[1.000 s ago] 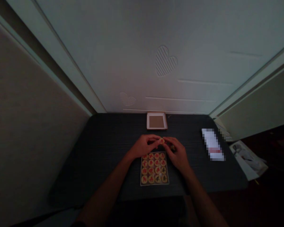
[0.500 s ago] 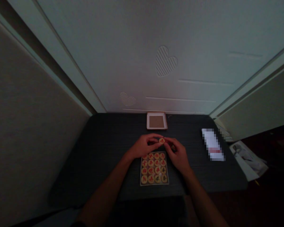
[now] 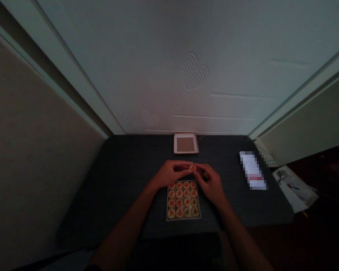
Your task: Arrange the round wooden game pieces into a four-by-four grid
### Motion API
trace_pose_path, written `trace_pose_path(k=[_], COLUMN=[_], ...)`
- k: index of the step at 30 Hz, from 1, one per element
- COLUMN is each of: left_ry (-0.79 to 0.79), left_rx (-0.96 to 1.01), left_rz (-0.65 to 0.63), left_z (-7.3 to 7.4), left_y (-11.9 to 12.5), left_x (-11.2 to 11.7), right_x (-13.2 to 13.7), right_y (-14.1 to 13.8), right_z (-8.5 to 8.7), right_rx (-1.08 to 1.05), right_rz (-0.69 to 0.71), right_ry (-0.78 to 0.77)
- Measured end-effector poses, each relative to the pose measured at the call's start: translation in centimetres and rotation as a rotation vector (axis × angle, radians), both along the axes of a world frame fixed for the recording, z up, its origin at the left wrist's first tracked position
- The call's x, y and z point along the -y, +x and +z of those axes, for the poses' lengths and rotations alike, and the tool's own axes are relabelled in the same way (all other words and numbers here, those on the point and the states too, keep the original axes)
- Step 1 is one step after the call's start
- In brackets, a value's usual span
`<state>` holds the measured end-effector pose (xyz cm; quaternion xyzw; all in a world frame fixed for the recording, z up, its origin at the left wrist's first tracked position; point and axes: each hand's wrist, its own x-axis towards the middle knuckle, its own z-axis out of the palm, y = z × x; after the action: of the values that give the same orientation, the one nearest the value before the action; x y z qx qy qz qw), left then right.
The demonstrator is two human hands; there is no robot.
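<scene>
Between the fingertips of both hands is a round Chinese chess piece (image 3: 192, 168) with a red character, face up. My left hand (image 3: 171, 173) pinches it from the left, and my right hand (image 3: 210, 181) grips its right side. Just below the hands lies a square box (image 3: 183, 219) filled with rows of similar round pieces. Most of those carry red characters; a few at the lower right, such as one black-marked piece (image 3: 196, 212), have black ones. Beneath the right palm something small is partly hidden, too dark to make out.
A shallow box lid (image 3: 186, 152) with a brown inside rests at the back of the dark table (image 3: 124, 169), near the white wall panel (image 3: 158, 75). To the right lies a blurred, lit phone-like object (image 3: 252, 171). Beyond the table's right edge is a white printed box (image 3: 295, 188).
Both hands keep hold of the piece and have barely moved; its character appears slightly turned. The whole view has shifted a little.
</scene>
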<state>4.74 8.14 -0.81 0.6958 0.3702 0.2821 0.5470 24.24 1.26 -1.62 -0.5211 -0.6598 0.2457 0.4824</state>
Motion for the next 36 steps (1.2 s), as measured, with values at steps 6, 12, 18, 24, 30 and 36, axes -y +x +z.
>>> trace_pose_path(k=[6,12,18,24,30,36], left_ry=[0.057,0.117,0.080,0.084,0.026,0.019], left_rx=[0.003,-0.039,-0.037,-0.043,0.044,0.033], left_rz=[0.005,-0.006,-0.039,-0.011,0.005,-0.031], left_z=[0.10,0.16,0.08,0.22,0.14,0.09], left_y=[0.01,-0.18,-0.14,-0.05,0.14,0.10], left_x=[-0.05,-0.16,-0.14,-0.09,0.11,0.12], right_x=[-0.01,-0.08,-0.21,-0.11,0.18,0.13], right_y=[-0.04,0.13,0.34,0.16,-0.07,0.00], right_z=[-0.04,-0.43,-0.74,-0.61,-0.11,-0.40], right_rx=[0.019,0.012,0.017,0.003,0.013,0.017], right_rz=[-0.015,-0.022,0.000,-0.012,-0.043,-0.045], right_ry=[0.021,0.072,0.096,0.087,0.043,0.020])
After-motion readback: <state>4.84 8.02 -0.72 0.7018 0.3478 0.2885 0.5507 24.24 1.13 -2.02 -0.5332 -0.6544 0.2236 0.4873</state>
